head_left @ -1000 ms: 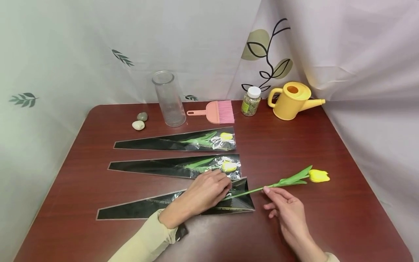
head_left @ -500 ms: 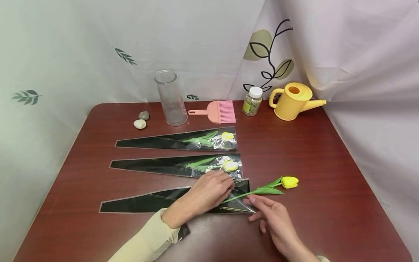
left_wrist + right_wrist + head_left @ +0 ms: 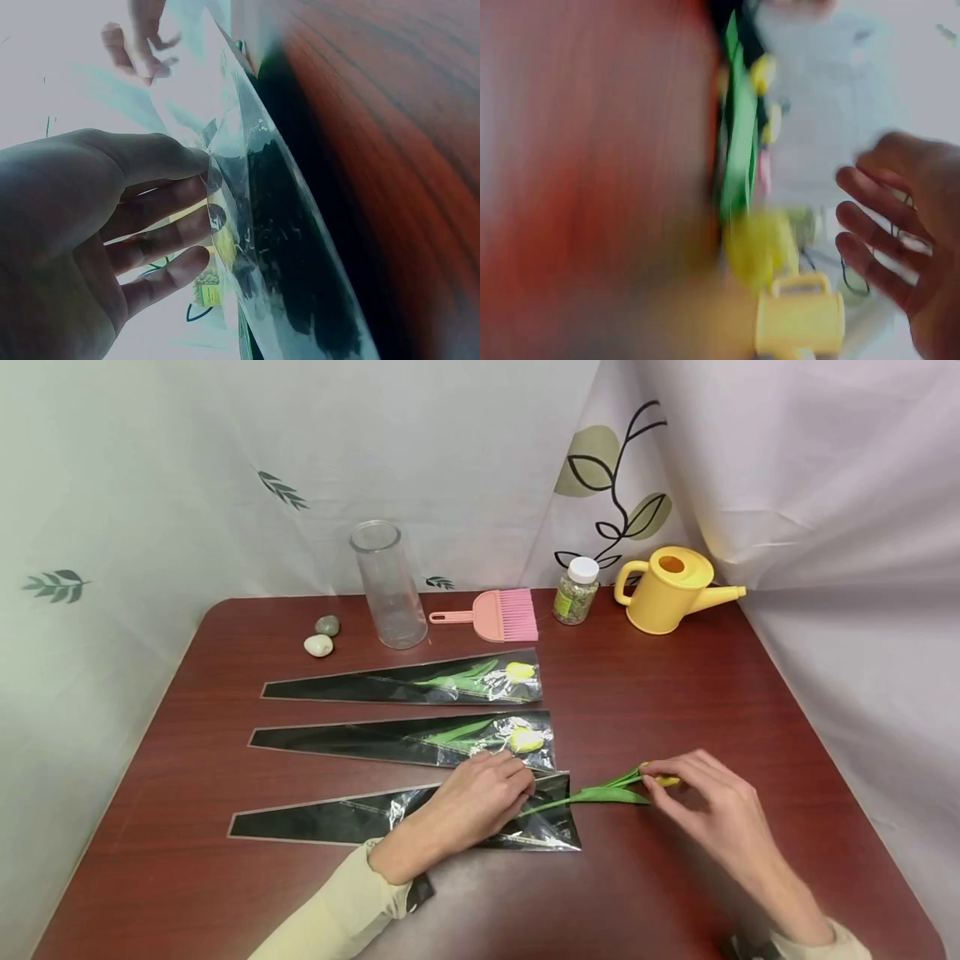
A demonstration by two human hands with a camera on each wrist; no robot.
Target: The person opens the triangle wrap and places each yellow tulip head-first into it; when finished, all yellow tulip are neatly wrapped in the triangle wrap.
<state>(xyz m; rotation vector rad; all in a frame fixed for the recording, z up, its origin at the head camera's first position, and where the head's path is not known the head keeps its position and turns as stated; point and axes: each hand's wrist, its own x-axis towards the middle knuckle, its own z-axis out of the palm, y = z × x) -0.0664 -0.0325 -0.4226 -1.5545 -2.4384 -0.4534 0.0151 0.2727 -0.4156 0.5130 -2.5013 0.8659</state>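
Observation:
A yellow tulip (image 3: pixel 611 795) lies with its lower stem inside the open end of the nearest flower sleeve (image 3: pixel 315 822), while leaves and bloom stick out to the right. My left hand (image 3: pixel 472 802) pinches the sleeve's clear film between thumb and fingers, as the left wrist view shows at the film (image 3: pixel 232 157). Over the bloom is my right hand (image 3: pixel 727 814), which partly hides it in the head view. In the blurred right wrist view, the bloom (image 3: pixel 761 247) and the loosely bent fingers (image 3: pixel 885 247) appear apart.
Two more sleeves, the middle one (image 3: pixel 337 743) and the far one (image 3: pixel 337 687), each hold a yellow tulip. Along the back stand a glass vase (image 3: pixel 390 597), pink brush (image 3: pixel 495 615), lidded jar (image 3: pixel 576 593) and yellow watering can (image 3: pixel 667 593). Two stones (image 3: pixel 318 646) lie left.
The tulip has slid left, deeper into the sleeve. My right hand moved left with the stem, then let go and shifted right to the bloom. My left hand stays at the sleeve.

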